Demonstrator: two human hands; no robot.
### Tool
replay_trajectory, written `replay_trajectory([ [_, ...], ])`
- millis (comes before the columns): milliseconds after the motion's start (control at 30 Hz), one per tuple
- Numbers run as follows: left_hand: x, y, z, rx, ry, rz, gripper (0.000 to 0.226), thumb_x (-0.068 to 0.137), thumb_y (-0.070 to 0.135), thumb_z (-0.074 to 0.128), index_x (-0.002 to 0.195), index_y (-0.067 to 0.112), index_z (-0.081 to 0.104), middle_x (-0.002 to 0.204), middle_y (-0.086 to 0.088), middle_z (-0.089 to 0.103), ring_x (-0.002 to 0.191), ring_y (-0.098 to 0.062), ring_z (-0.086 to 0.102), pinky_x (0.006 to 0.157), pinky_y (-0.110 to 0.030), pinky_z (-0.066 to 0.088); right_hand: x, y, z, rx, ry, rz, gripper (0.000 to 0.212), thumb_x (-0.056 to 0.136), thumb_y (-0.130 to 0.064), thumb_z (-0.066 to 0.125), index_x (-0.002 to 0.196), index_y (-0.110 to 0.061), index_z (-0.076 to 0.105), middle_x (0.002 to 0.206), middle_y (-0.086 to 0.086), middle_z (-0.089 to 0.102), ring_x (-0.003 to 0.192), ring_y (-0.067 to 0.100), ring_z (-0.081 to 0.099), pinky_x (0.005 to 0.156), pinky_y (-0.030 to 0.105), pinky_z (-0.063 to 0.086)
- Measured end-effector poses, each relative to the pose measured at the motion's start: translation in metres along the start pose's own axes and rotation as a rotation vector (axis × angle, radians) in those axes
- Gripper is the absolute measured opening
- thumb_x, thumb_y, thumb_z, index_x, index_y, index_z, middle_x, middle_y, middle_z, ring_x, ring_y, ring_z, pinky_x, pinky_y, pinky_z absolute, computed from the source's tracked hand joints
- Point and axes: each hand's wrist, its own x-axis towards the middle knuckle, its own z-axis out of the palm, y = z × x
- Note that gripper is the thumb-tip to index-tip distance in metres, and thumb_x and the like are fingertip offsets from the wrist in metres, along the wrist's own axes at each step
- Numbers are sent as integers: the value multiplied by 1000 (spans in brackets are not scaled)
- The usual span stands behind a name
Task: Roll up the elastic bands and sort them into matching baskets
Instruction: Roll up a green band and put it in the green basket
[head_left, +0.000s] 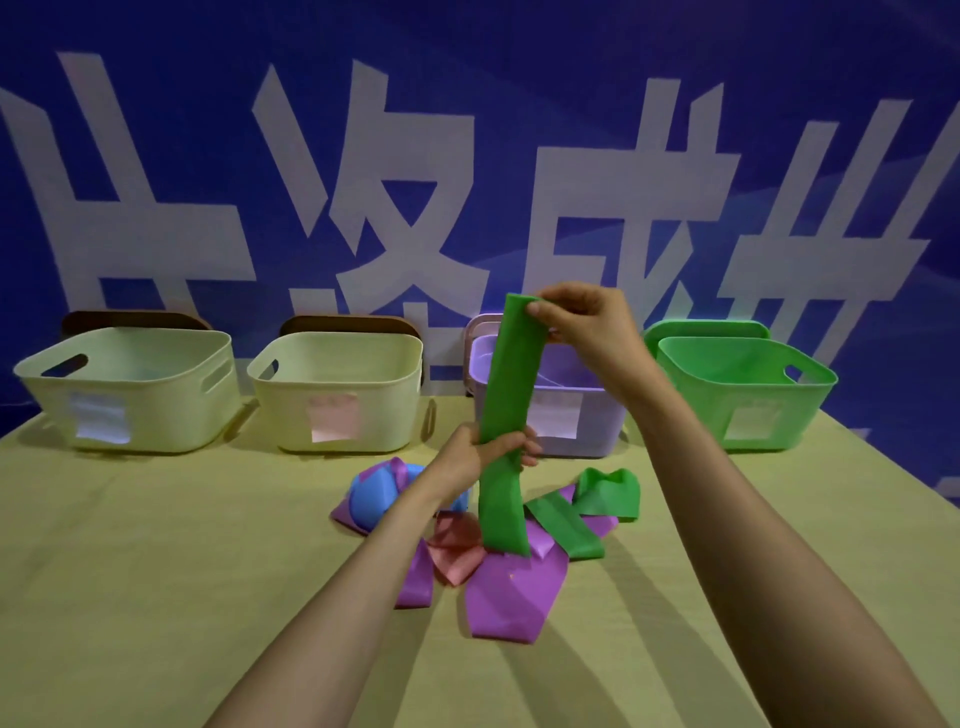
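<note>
- Green band hangs upright between the two hands, and its loose lower end drops onto the pile below the left hand.
- Both forearms reach forward over the table, the left one angled inward towards the right.
- Under the left wrist lie a purple band, a pink band and a blue band; another green band lies below the right hand.
- Left hand is the lower one, with its fingers curled round the held band at about mid-length.
- Right hand is raised higher and farther out, pinching the band's top end between thumb and fingers.
- Beyond the hands stand four baskets: two cream baskets to the left, a purple basket behind the band, and a green basket right of the right hand.
</note>
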Motion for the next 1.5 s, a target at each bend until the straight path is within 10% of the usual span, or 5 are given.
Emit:
replay_trajectory([
  [267,-8,-41,-5,251,-23,-224,17,93,7,57,107,1,63,77,2,70,72,-11,64,69,-22,50,-3,-20,2,12,19,-42,9,88,-7,64,94,-10,69,92,9,71,86,18,68,78,27,57],
  [567,-63,54,20,255,210,277,16,85,6,67,96,18,67,90,3,71,81,-7,66,81,-29,55,-42,-46,-1,-32,-46,-61,18,88,-6,63,104,1,66,97,14,69,84,14,67,72,20,56],
  [667,-96,72,28,185,137,209,11,86,5,66,91,14,69,84,-1,73,81,-19,67,82,-44,54,-53,-58,-6,23,-50,-74,8,88,-5,63,94,-7,67,87,4,69,77,6,68,69,19,55],
  [900,-135,39,35,85,74,30,10,88,2,61,97,5,65,67,4,72,57,-4,67,48,-14,49,-77,-23,2,41,-220,42,9,87,-5,63,91,-13,66,80,-6,70,76,2,66,70,17,54],
  [1500,-143,-26,24,95,-19,-222,21,80,1,69,96,15,69,93,3,75,90,-15,70,79,-27,56,-117,24,10,60,-303,50,16,87,-1,61,93,-14,69,80,-7,73,79,6,67,71,20,54],
])
